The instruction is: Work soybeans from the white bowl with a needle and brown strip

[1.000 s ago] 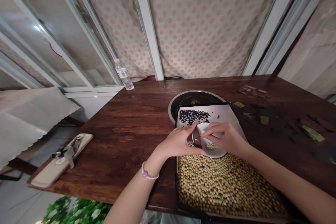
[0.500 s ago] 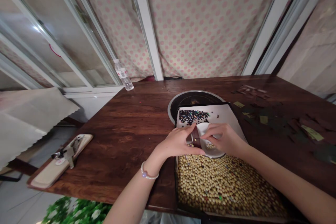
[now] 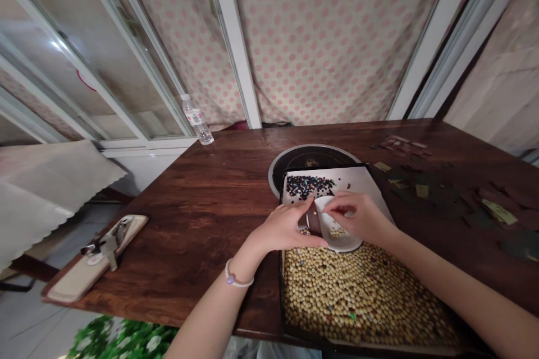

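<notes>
My left hand (image 3: 283,225) is curled round a dark brown piece (image 3: 314,225) like a curved strip, thumb below and fingers above. A small pale bead shows on the face of the strip. Thumb and forefinger of my right hand (image 3: 353,214) are pinched just right of the strip, on a thin needle-like thing (image 3: 320,212) too fine to make out fully. Under both hands is a white bowl (image 3: 347,245) with some pale beads (image 3: 337,232) in it. The bowl sits in a black-edged tray (image 3: 379,182) among many yellowish beads (image 3: 349,297).
A heap of dark beads (image 3: 309,185) lies at the tray's far end, over a round black plate (image 3: 290,157). Scattered dark and yellow pieces (image 3: 499,212) cover the table's right. A water bottle (image 3: 197,120) stands back left; a wooden board (image 3: 90,269) with metal tools lies front left.
My right hand has shifted slightly up and its fingers have curled more. The pale bead shows higher on the brown strip. My left hand has hardly moved.
</notes>
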Demonstrator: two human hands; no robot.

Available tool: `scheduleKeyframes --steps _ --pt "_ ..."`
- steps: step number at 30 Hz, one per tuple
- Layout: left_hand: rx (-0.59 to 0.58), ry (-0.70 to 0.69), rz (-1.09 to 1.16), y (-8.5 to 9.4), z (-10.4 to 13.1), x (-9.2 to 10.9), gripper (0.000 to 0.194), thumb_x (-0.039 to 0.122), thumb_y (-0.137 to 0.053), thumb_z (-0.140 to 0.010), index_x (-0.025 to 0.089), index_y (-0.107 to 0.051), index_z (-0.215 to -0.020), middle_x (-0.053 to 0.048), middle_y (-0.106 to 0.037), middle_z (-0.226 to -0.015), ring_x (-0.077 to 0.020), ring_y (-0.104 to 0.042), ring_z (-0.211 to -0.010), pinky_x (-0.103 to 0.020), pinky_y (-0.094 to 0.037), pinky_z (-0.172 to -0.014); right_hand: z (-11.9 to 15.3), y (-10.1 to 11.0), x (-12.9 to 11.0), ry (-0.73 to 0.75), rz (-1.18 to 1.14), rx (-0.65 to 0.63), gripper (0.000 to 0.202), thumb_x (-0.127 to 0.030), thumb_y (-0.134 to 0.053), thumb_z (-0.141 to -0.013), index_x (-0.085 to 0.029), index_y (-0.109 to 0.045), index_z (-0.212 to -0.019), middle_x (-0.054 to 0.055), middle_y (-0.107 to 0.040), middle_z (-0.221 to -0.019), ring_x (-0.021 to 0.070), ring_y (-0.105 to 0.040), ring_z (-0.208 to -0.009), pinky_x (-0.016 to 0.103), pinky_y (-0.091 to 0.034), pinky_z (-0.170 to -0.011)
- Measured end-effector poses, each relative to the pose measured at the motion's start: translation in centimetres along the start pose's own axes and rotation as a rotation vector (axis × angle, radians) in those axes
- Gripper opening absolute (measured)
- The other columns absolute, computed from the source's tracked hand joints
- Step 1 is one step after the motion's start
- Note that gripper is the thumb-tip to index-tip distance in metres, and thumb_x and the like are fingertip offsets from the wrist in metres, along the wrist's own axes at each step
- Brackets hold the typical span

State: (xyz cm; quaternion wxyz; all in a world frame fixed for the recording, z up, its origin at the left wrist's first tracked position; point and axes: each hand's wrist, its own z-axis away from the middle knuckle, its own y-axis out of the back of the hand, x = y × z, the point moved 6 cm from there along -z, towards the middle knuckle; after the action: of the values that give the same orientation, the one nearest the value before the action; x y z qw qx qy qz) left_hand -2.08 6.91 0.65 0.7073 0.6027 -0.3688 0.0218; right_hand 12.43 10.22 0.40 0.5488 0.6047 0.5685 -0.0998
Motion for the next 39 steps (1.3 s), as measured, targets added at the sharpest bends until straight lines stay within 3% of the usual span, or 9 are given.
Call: scheduleKeyframes --steps 7,12,16,20,24,29,32,37,39 --pt "-0.002 0.011 -0.004 0.0 -0.1 0.0 0.099 0.065 -0.067 -0.063 0.018 -0.031 -0.143 -0.017 -0.046 -0.140 -0.0357 -0.046 -0.125 -0.047 -0.037 -0.103 0.4 -1.1 -0.7 0.073 -0.012 -0.227 0.015 -0.007 -0.055 -0.069 -0.018 -0.065 -0.068 -0.001 -0.059 -0.063 0.0099 -0.053 -0.055 0.021 -0.041 -0.051" --pt "0.006 0.014 0.013 0.0 -0.1 0.0 0.097 0.063 -0.068 -0.063 0.019 -0.033 -0.142 -0.016 -0.046 -0.140 -0.0368 -0.045 -0.126 -0.048 -0.036 -0.104 0.0 0.0 -0.5 0.036 0.050 0.003 0.015 -0.009 -0.054 -0.069 -0.017 -0.066 -0.070 0.000 -0.056 -0.064 0.0097 -0.048 -0.054 0.022 -0.039 -0.050" --pt "-0.006 0.031 0.018 0.0 0.0 0.0 0.100 0.064 -0.068 -0.063 0.015 -0.032 -0.143 -0.018 -0.045 -0.140 -0.0380 -0.045 -0.126 -0.047 -0.035 -0.105 0.0 -1.3 -0.3 0.022 -0.031 -0.192 0.013 -0.010 -0.057 -0.067 -0.017 -0.068 -0.069 -0.001 -0.057 -0.061 0.0089 -0.048 -0.052 0.020 -0.038 -0.048" --pt "-0.009 0.031 0.018 0.0 0.0 0.0 0.099 0.065 -0.067 -0.063 0.019 -0.032 -0.143 -0.016 -0.046 -0.140 -0.0374 -0.045 -0.126 -0.048 -0.035 -0.104 -0.1 -0.3 0.0 -0.022 0.020 -0.052 0.014 -0.010 -0.055 -0.069 -0.016 -0.068 -0.071 0.000 -0.057 -0.063 0.0088 -0.047 -0.052 0.021 -0.037 -0.049" --pt "-0.009 0.035 -0.002 0.0 0.0 -0.1 0.100 0.066 -0.066 -0.063 0.019 -0.030 -0.144 -0.017 -0.044 -0.141 -0.0365 -0.044 -0.127 -0.048 -0.035 -0.104 0.0 -1.1 0.0 -0.024 -0.035 -0.213 0.014 -0.010 -0.057 -0.068 -0.017 -0.069 -0.070 0.000 -0.059 -0.063 0.0088 -0.048 -0.052 0.021 -0.038 -0.049" --pt "-0.015 0.022 -0.002 -0.1 0.0 -0.1 0.100 0.066 -0.066 -0.064 0.018 -0.029 -0.144 -0.017 -0.043 -0.141 -0.0364 -0.043 -0.127 -0.047 -0.035 -0.105 -0.2 -0.2 0.2 -0.036 0.018 -0.052 0.015 -0.011 -0.055 -0.069 -0.016 -0.069 -0.071 0.001 -0.057 -0.064 0.0091 -0.047 -0.053 0.022 -0.037 -0.049" --pt "-0.013 0.025 -0.004 -0.1 -0.1 -0.1 0.102 0.066 -0.066 -0.063 0.016 -0.029 -0.144 -0.018 -0.043 -0.141 -0.0374 -0.043 -0.127 -0.047 -0.035 -0.105 -0.1 -1.0 0.1 -0.040 -0.021 -0.202 0.013 -0.009 -0.056 -0.066 -0.015 -0.067 -0.068 -0.001 -0.055 -0.059 0.0085 -0.046 -0.051 0.021 -0.036 -0.047" --pt "-0.005 0.013 0.009 -0.1 -0.1 -0.1 0.100 0.065 -0.066 -0.063 0.018 -0.031 -0.143 -0.017 -0.047 -0.139 -0.0365 -0.045 -0.126 -0.048 -0.036 -0.104 -0.3 0.0 0.1 -0.045 0.025 -0.061 0.015 -0.008 -0.054 -0.067 -0.015 -0.067 -0.071 0.000 -0.056 -0.062 0.0094 -0.047 -0.054 0.022 -0.037 -0.049" --pt "0.000 0.011 0.016 -0.1 -0.1 -0.1 0.100 0.066 -0.067 -0.063 0.019 -0.030 -0.144 -0.017 -0.046 -0.140 -0.0365 -0.045 -0.126 -0.049 -0.035 -0.104 -0.2 -0.5 0.1 -0.033 -0.005 -0.146 0.014 -0.008 -0.055 -0.067 -0.015 -0.067 -0.069 0.000 -0.055 -0.060 0.0092 -0.047 -0.053 0.021 -0.037 -0.048"
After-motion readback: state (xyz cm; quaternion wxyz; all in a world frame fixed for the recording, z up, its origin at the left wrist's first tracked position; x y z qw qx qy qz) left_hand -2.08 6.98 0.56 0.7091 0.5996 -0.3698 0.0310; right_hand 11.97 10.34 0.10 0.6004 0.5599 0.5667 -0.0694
